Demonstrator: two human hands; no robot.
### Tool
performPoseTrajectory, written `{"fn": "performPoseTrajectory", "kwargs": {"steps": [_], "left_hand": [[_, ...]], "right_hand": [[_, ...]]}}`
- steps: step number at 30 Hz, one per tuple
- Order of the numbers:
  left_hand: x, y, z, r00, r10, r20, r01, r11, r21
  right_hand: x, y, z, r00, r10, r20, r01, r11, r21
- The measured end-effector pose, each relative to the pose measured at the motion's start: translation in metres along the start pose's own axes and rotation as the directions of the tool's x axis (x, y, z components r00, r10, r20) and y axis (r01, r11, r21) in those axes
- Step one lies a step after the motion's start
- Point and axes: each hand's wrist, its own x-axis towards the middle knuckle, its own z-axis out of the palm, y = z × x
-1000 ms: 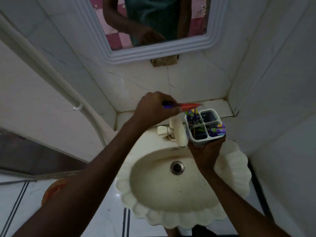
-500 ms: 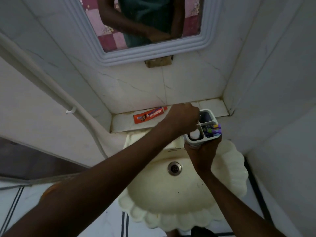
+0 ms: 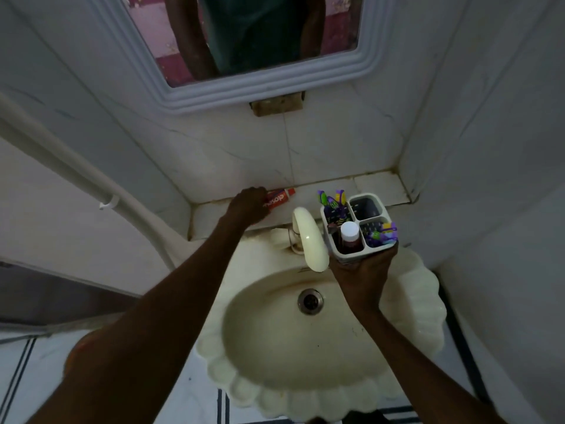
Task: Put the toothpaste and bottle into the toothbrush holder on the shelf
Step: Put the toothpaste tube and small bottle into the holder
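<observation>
Nearest, the cream scalloped sink (image 3: pixel 406 325) fills the lower middle of the view, its drain (image 3: pixel 310 301) in the bowl and the cream tap (image 3: pixel 308 237) arching over its far rim. Above the sink's far right rim, the right hand (image 3: pixel 362 270) cups the white toothbrush holder (image 3: pixel 371 206) from below, fingers wrapped around its base, holding it upright in the air just short of the shelf. The holder has four compartments. The bottle (image 3: pixel 349 235), white-capped with a dark reddish body, stands in the near left one. Purple and green toothbrushes (image 3: pixel 331 201) stick up from the far left compartment, and more of them lie in the near right one; the far right compartment looks vacant.

Farther back, the left hand (image 3: pixel 249 206) reaches over the tiled shelf (image 3: pixel 376 183) toward its left end and rests curled on the wide end of the red toothpaste (image 3: pixel 279 197) tube, which lies flat along the shelf's back edge against the wall, cap pointing right. Whether the fingers have closed around the tube cannot be told, since the back of the hand hides them.

Beyond, a white-framed mirror (image 3: pixel 266 84) hangs on the wall.
</observation>
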Motion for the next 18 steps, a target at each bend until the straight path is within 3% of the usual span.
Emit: {"fn": "performPoseTrajectory", "kwargs": {"steps": [4, 9, 12, 15, 18], "left_hand": [[0.010, 0.000, 0.034, 0.989, -0.021, -0.147, 0.022, 1.000, -0.001], [0.017, 0.011, 0.032, 0.975, -0.078, -0.209, 0.092, 0.994, 0.059], [0.019, 0.015, 0.024, 0.980, -0.119, -0.159, 0.089, 0.979, -0.184], [0.016, 0.026, 0.002, 0.990, -0.134, -0.054, 0.092, 0.872, -0.481], [0.009, 0.048, -0.036, 0.992, -0.005, -0.128, -0.070, 0.817, -0.572]], "right_hand": [[0.000, 0.000, 0.000, 1.000, -0.003, -0.011, 0.003, 1.000, -0.006], [0.001, 0.001, -0.001, 1.000, 0.004, -0.016, -0.004, 1.000, -0.001], [0.001, 0.004, -0.001, 1.000, 0.011, -0.013, -0.011, 0.999, -0.033], [0.000, 0.000, -0.001, 1.000, 0.009, -0.015, -0.009, 0.999, -0.035], [0.000, 0.000, -0.002, 1.000, 0.012, -0.009, -0.013, 0.999, -0.030]]}}
